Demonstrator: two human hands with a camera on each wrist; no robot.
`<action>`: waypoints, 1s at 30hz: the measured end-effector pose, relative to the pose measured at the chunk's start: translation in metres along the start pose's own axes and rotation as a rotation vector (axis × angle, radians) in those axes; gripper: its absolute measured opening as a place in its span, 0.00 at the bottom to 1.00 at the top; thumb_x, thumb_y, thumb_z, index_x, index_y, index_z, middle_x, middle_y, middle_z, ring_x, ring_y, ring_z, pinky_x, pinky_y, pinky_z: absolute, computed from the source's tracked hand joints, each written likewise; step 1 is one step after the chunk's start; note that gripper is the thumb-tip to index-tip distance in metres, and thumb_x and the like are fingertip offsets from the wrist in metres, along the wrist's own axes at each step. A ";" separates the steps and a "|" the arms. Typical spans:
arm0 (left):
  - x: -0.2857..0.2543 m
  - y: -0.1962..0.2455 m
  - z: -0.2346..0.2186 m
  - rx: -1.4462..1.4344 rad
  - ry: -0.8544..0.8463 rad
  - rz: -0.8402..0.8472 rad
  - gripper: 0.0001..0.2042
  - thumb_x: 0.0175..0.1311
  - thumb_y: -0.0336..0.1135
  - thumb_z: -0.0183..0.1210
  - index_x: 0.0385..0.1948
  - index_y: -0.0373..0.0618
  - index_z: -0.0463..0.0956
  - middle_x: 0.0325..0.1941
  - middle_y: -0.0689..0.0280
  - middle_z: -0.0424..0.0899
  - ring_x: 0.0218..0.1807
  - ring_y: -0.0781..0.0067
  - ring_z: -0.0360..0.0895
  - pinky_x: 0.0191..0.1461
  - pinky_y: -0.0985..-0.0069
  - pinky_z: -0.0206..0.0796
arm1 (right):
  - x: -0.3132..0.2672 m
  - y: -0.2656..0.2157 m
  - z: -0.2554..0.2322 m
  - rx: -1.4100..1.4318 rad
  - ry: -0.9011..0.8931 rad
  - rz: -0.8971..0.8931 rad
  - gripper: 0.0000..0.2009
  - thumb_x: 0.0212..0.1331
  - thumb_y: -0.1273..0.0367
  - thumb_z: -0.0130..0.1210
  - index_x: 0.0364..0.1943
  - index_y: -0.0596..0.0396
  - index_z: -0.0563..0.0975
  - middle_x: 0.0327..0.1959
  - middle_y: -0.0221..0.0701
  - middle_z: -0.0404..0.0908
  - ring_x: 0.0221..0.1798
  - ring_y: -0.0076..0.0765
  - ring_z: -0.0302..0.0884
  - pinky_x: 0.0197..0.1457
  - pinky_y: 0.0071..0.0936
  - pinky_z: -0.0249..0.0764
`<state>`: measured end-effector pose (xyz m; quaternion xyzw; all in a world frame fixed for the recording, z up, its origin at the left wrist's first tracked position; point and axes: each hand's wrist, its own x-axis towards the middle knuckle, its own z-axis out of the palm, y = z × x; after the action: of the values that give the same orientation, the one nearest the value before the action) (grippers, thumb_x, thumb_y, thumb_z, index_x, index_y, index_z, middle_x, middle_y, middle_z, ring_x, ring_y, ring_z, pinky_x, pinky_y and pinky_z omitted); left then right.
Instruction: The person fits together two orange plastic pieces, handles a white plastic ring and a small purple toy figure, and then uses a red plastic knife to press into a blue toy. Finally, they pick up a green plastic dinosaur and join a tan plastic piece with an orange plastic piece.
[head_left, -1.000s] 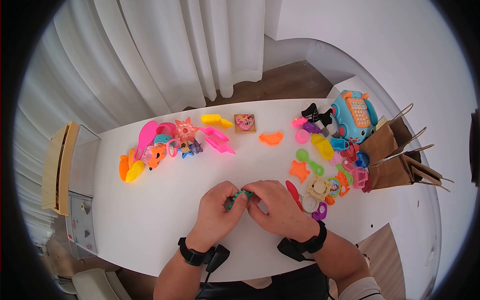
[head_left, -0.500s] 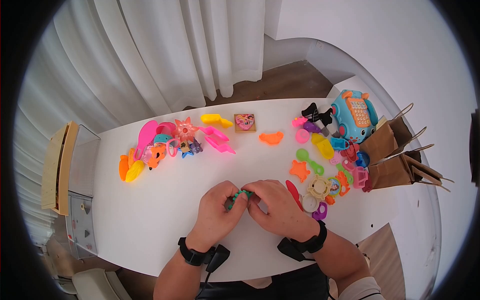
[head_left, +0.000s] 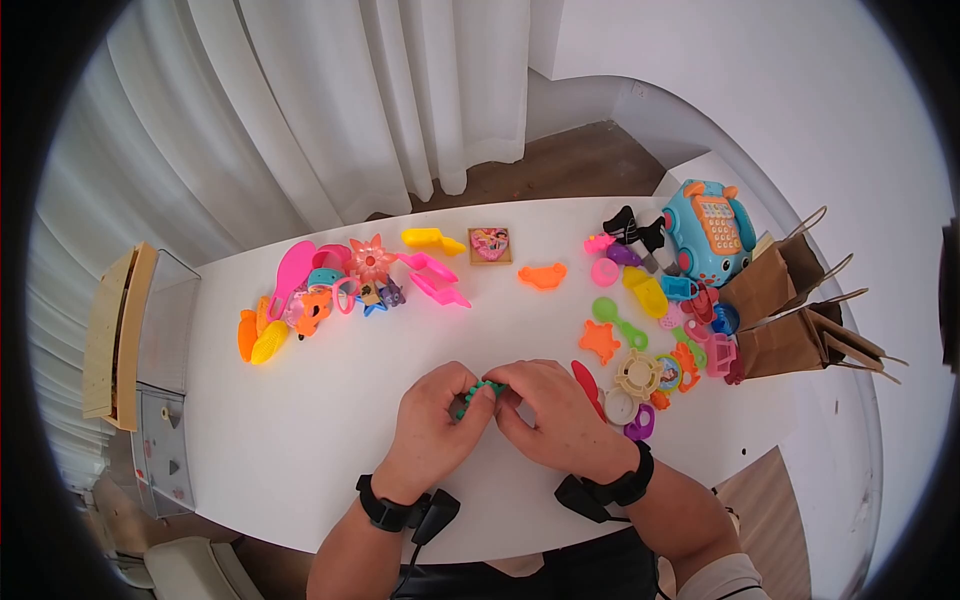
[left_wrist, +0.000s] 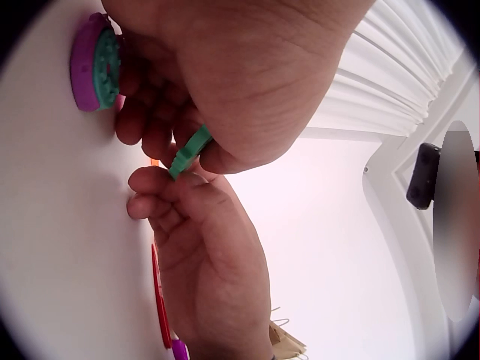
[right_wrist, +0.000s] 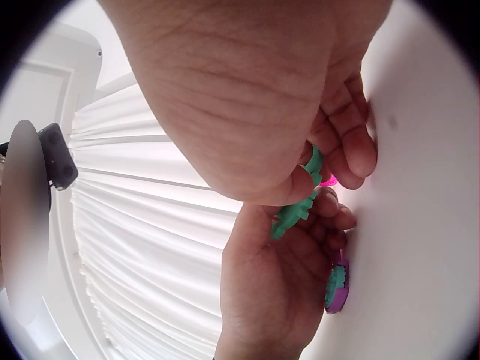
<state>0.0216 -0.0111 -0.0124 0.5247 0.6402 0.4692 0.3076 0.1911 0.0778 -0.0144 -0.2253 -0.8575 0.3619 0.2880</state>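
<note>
left hand (head_left: 436, 418) near green-filled case (left_wrist: 85, 67)

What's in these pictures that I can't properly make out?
Green piece, all views: the left hand and right hand cover parts of its outline.
Purple-and-green toy, head view: apparently hidden behind the left hand.
Toy phone, head view: key markings too small.
Purple piece, left wrist view: bottom edge cuts it off.

readable text: none | toy phone keypad (head_left: 718, 224): marks too small to read
</note>
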 end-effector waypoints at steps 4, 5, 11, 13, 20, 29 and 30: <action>0.000 0.000 0.000 0.010 -0.001 0.000 0.07 0.71 0.29 0.61 0.32 0.39 0.75 0.28 0.69 0.75 0.29 0.82 0.65 0.32 0.78 0.61 | 0.000 0.000 0.000 0.005 -0.007 0.009 0.15 0.58 0.76 0.62 0.50 0.55 0.78 0.41 0.34 0.85 0.43 0.41 0.83 0.58 0.40 0.74; 0.000 0.000 0.000 0.010 -0.001 0.000 0.07 0.71 0.29 0.61 0.32 0.39 0.75 0.28 0.69 0.75 0.29 0.82 0.65 0.32 0.78 0.61 | 0.000 0.000 0.000 0.004 -0.011 0.013 0.15 0.58 0.76 0.62 0.50 0.55 0.79 0.42 0.34 0.85 0.43 0.41 0.83 0.58 0.40 0.74; 0.000 0.000 0.000 0.005 0.004 0.006 0.07 0.71 0.29 0.61 0.32 0.39 0.75 0.27 0.69 0.74 0.29 0.82 0.64 0.32 0.78 0.61 | 0.000 -0.001 -0.001 0.005 -0.011 0.013 0.15 0.58 0.76 0.62 0.50 0.55 0.79 0.42 0.34 0.85 0.43 0.41 0.84 0.59 0.40 0.74; 0.000 0.001 0.000 0.021 0.006 0.012 0.07 0.71 0.29 0.61 0.32 0.38 0.75 0.27 0.69 0.74 0.28 0.82 0.64 0.32 0.78 0.61 | 0.000 0.000 0.000 0.006 -0.009 0.013 0.15 0.57 0.76 0.62 0.50 0.55 0.79 0.42 0.34 0.85 0.43 0.41 0.84 0.59 0.40 0.74; 0.000 0.000 0.001 0.016 0.006 0.002 0.07 0.71 0.29 0.61 0.32 0.38 0.75 0.27 0.69 0.74 0.28 0.81 0.64 0.32 0.78 0.60 | 0.000 0.002 0.002 -0.016 0.029 -0.027 0.16 0.56 0.78 0.61 0.50 0.55 0.79 0.42 0.35 0.85 0.45 0.44 0.83 0.59 0.42 0.74; 0.000 0.000 0.001 0.016 0.010 0.005 0.08 0.72 0.29 0.61 0.32 0.38 0.75 0.27 0.69 0.74 0.28 0.82 0.64 0.32 0.78 0.60 | -0.001 0.005 0.002 -0.001 0.017 -0.016 0.15 0.55 0.78 0.60 0.49 0.56 0.79 0.42 0.35 0.85 0.45 0.45 0.83 0.59 0.42 0.74; 0.000 0.000 0.000 0.012 0.005 -0.006 0.09 0.74 0.31 0.60 0.32 0.38 0.75 0.27 0.69 0.73 0.29 0.82 0.64 0.33 0.77 0.60 | -0.001 0.004 0.002 -0.001 0.017 -0.017 0.15 0.55 0.78 0.60 0.49 0.56 0.79 0.42 0.35 0.85 0.45 0.45 0.83 0.59 0.42 0.74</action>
<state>0.0221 -0.0110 -0.0122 0.5235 0.6451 0.4661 0.3041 0.1913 0.0792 -0.0189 -0.2214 -0.8571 0.3570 0.2982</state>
